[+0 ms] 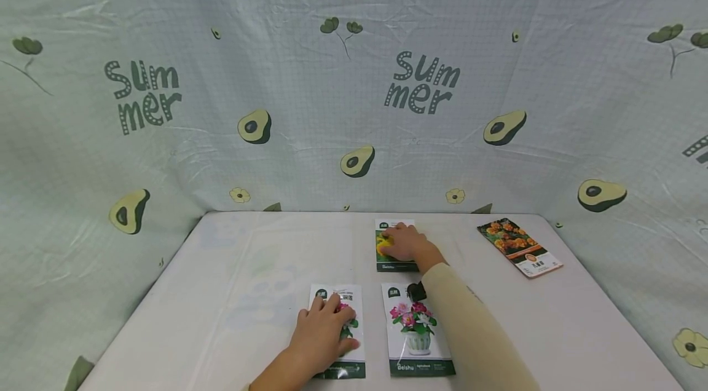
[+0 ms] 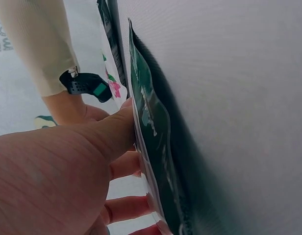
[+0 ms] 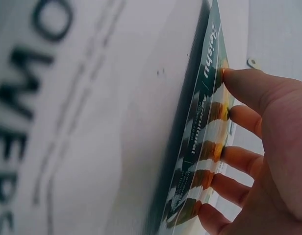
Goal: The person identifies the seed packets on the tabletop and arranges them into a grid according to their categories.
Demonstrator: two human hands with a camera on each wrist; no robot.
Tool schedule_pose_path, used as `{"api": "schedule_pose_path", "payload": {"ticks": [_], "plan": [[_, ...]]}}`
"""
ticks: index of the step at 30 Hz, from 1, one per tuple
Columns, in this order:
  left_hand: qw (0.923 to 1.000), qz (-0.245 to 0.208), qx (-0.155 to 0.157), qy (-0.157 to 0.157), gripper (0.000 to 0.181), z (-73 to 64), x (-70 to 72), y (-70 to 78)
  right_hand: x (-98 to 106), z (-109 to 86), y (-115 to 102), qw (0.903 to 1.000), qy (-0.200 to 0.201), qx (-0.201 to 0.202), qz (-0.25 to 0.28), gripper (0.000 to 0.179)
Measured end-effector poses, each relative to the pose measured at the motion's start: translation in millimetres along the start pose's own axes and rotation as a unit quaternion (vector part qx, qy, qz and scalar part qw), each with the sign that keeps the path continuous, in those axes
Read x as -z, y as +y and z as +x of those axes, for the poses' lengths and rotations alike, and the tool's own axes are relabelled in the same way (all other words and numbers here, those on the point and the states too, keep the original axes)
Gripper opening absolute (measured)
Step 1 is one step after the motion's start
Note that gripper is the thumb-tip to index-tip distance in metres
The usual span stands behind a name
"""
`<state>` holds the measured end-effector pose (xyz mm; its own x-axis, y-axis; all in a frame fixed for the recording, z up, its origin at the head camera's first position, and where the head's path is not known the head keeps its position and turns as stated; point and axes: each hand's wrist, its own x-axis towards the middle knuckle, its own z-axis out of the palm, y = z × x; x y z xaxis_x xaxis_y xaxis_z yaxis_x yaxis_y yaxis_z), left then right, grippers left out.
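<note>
Head view: resting a left hand with loosely spread fingers on a glossy white-and-dark-green seed packet printed with pink flowers, at the near side of a white flat table, while touching a yellow-flowered seed packet with a dark-green band, farther back, with fanned fingertips of the right hand. Showing also, just right of the left-hand packet, a glossy white packet with a potted pink plant, and, farther right, a slanted orange-flowered packet. Apparently placing or aligning packets. Probably calls next for steady fingertip guidance, or an edge pinch before any lift.
</note>
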<state>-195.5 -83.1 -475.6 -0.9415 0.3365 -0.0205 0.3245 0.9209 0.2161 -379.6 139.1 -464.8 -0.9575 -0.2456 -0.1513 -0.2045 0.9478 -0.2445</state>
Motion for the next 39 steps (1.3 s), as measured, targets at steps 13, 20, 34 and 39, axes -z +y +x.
{"api": "schedule_pose_path", "payload": {"ticks": [13,20,34,39], "plan": [[0.9999,-0.012,0.004,-0.004,0.049,-1.0,0.9,0.6,1,-3.5,-18,0.9999,-0.006,-0.007,-0.009,0.054],[0.9999,-0.010,0.001,0.002,0.048,-1.3,0.2,0.4,-6,2.5,-26,0.9999,-0.004,-0.007,-0.007,0.056],[1.0000,-0.008,-0.003,-0.003,0.048,-0.4,-0.2,-0.8,-10,4.0,-44,0.9998,-0.007,0.004,-0.016,0.056],[0.9999,-0.008,-0.002,-0.005,0.048,-0.5,0.2,-0.7,-12,4.9,-48,0.9997,-0.008,0.007,-0.021,0.056]]}}
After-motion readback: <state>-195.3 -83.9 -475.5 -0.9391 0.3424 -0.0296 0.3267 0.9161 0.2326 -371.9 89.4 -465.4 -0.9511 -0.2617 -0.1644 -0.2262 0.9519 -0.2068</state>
